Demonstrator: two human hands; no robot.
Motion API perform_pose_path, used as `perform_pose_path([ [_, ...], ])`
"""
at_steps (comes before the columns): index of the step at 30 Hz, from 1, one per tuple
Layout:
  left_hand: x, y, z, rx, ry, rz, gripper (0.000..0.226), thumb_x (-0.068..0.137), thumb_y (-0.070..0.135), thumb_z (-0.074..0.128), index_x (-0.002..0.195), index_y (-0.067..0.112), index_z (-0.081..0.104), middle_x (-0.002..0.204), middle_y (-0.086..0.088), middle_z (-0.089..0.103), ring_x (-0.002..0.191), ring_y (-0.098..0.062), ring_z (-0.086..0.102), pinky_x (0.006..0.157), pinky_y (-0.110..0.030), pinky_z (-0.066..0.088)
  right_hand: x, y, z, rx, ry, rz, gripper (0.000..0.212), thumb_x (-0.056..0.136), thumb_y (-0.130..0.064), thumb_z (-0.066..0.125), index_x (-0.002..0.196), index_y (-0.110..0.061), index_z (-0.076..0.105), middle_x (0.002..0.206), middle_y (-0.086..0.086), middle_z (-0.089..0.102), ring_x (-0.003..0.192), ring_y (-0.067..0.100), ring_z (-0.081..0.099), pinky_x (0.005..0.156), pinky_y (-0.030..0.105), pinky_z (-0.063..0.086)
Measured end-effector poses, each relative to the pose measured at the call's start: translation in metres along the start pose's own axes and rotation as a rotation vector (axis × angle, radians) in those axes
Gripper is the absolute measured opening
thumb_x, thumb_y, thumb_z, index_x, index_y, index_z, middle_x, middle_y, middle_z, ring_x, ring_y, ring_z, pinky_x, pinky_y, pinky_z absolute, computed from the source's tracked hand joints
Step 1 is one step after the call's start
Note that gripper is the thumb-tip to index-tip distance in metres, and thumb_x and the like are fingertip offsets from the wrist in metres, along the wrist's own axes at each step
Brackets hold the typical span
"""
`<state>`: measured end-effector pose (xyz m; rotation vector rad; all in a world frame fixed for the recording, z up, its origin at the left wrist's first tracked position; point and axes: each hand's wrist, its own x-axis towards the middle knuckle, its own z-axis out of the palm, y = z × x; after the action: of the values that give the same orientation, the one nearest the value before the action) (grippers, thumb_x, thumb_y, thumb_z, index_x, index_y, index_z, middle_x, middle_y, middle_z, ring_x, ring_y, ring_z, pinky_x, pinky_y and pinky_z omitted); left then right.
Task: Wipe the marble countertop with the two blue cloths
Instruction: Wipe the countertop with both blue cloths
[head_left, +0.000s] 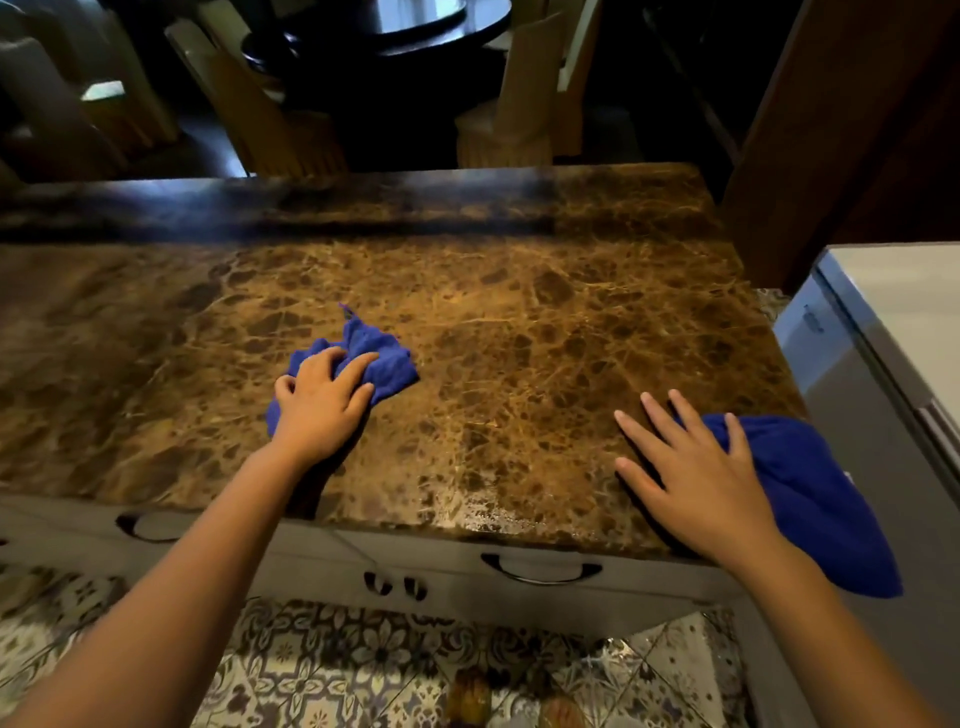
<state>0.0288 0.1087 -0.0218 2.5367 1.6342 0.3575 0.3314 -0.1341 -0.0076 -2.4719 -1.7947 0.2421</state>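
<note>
- Your left hand (317, 405) lies palm-down on a bunched blue terry cloth (379, 358), fingers curled over its folds and pinning it to the brown veined marble counter (519, 338). Most of that cloth shows beyond your fingertips, and a corner peeks out beside your wrist.
- Your right hand (696, 478) is spread flat with fingers apart. Its outer half rests on a second blue cloth (810, 499), while the thumb and first fingers look to touch bare stone. It presses rather than grips.
- That second cloth sits at the counter's near right corner and drapes over the edge beyond your little finger, so part of it hangs unsupported.
- Both cloths should be light, limp and easy to crumple. They will fold or slip from under a flat palm if you push fast, so load them through the palm's centre.
- The left cloth is already gathered into a pad; hold it at the middle of the bundle.
- For the right one, I would pull the hanging part back onto the stone and centre your palm on it first.
- The polished marble looks hard and slick, with a wet-looking sheen near the front edge between your hands, so expect easy gliding.
- The two hands are well apart, each on its own cloth.
</note>
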Motion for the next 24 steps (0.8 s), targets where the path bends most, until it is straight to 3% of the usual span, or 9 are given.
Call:
perform_pose_path([
  [4, 0.022, 0.006, 0.009, 0.057, -0.149, 0.024, 0.047, 0.093, 0.048, 0.033, 0.139, 0.050, 0.022, 0.158, -0.003, 0.013, 0.144, -0.024, 0.006, 0.106, -0.067, -0.002, 0.000, -0.001, 0.002, -0.013, -0.005, 0.006, 0.067, 0.078, -0.068, 0.002, 0.141, -0.044, 0.010, 0.157, -0.010, 0.007, 0.142, 0.012, -0.008, 0.112, 0.054, -0.003],
  [8, 0.049, 0.034, 0.013, 0.048, -0.294, 0.034, 0.052, 0.092, 0.051, 0.028, 0.141, 0.050, 0.009, 0.159, -0.003, -0.004, 0.144, -0.026, -0.006, 0.106, -0.067, -0.008, 0.001, 0.000, 0.004, -0.017, 0.005, 0.010, 0.066, 0.079, -0.068, 0.001, 0.140, -0.045, 0.011, 0.156, -0.010, 0.008, 0.142, 0.012, -0.007, 0.112, 0.054, -0.002],
  [16, 0.069, 0.031, 0.009, 0.043, -0.246, 0.139, 0.052, 0.093, 0.052, 0.023, 0.142, 0.047, 0.010, 0.159, -0.001, 0.003, 0.145, -0.020, 0.001, 0.111, -0.063, -0.001, 0.000, 0.001, 0.003, -0.007, 0.015, 0.015, 0.065, 0.082, -0.071, 0.002, 0.140, -0.045, 0.014, 0.156, -0.010, 0.011, 0.141, 0.010, -0.007, 0.112, 0.053, -0.001],
  [21, 0.090, 0.047, 0.017, 0.090, -0.208, 0.175, 0.054, 0.089, 0.060, 0.023, 0.140, 0.051, 0.008, 0.159, 0.002, -0.008, 0.144, -0.023, -0.011, 0.105, -0.069, -0.009, -0.001, 0.001, 0.002, -0.009, 0.001, 0.017, 0.067, 0.079, -0.070, 0.004, 0.140, -0.045, 0.012, 0.156, -0.011, 0.009, 0.138, 0.006, -0.011, 0.112, 0.051, -0.003],
  [24, 0.093, 0.048, 0.019, 0.077, -0.252, 0.252, 0.052, 0.090, 0.060, 0.023, 0.139, 0.053, 0.009, 0.159, 0.003, -0.006, 0.144, -0.024, -0.008, 0.106, -0.070, -0.004, 0.000, 0.001, 0.001, -0.019, -0.008, 0.021, 0.068, 0.078, -0.070, 0.002, 0.140, -0.045, 0.011, 0.156, -0.011, 0.009, 0.140, 0.008, -0.008, 0.112, 0.051, -0.002],
])
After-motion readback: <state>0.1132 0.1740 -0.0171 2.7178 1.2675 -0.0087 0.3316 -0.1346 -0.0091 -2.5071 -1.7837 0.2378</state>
